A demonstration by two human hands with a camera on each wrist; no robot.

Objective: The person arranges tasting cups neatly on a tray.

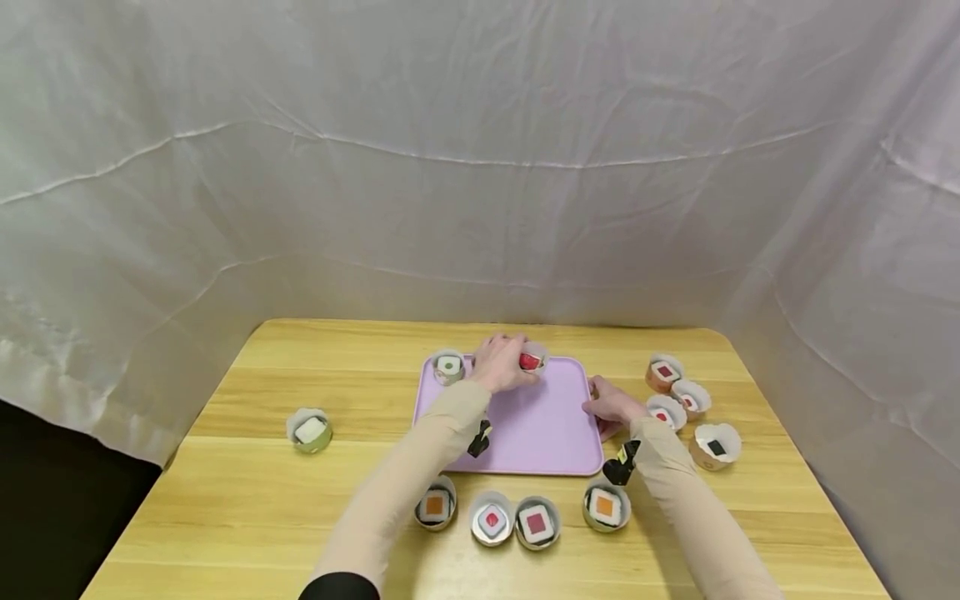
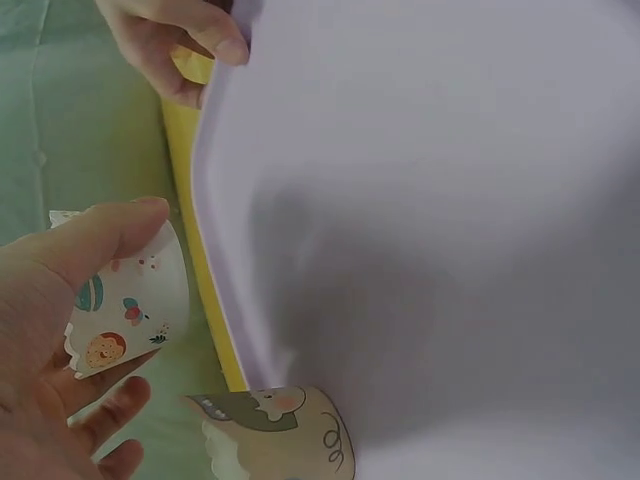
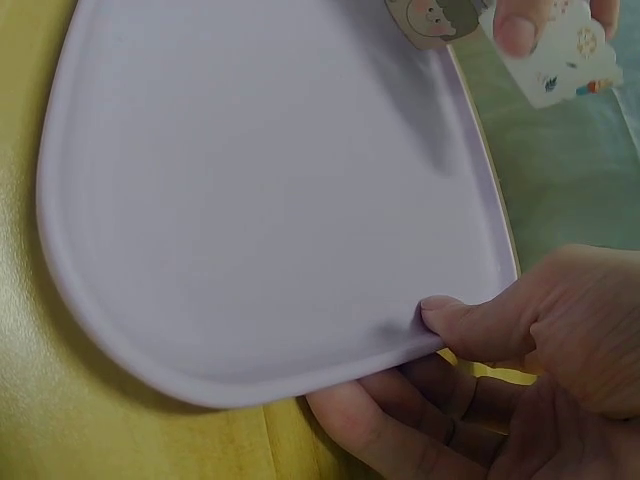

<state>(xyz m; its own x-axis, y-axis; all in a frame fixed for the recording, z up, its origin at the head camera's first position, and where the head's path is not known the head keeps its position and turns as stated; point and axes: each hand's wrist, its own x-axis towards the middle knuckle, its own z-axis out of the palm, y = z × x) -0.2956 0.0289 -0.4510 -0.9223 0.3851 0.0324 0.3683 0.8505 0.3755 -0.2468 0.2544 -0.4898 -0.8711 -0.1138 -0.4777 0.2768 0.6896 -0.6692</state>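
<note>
Pale grey, creased cloth point(image 1: 480, 225) rises behind and at both sides of a wooden table point(image 1: 247, 500), on whose middle lies a lilac tray point(image 1: 536, 429). The left arm point(image 1: 412, 467), in a beige sleeve, slants from the near edge across the tray's left part to its far side; the right arm point(image 1: 690, 508) comes in from the near right and bends to the tray's right edge. Both arms are cut off at the bottom of the head view, and the left one covers the tray's near left corner. In the left wrist view a face-printed cup point(image 2: 280, 440) on the tray runs out of the frame at the bottom. The left hand point(image 1: 501, 364) clasps a patterned paper cup point(image 2: 130, 300) between thumb and fingers above the tray's far edge; a red piece point(image 1: 529, 362) shows inside it. The right hand point(image 1: 613, 404) pinches the tray's rim, thumb on top and curled fingers beneath. A cup with a white-and-green piece point(image 1: 449, 367) stands in the far left corner; other cups sit left, near and right of the tray.
</note>
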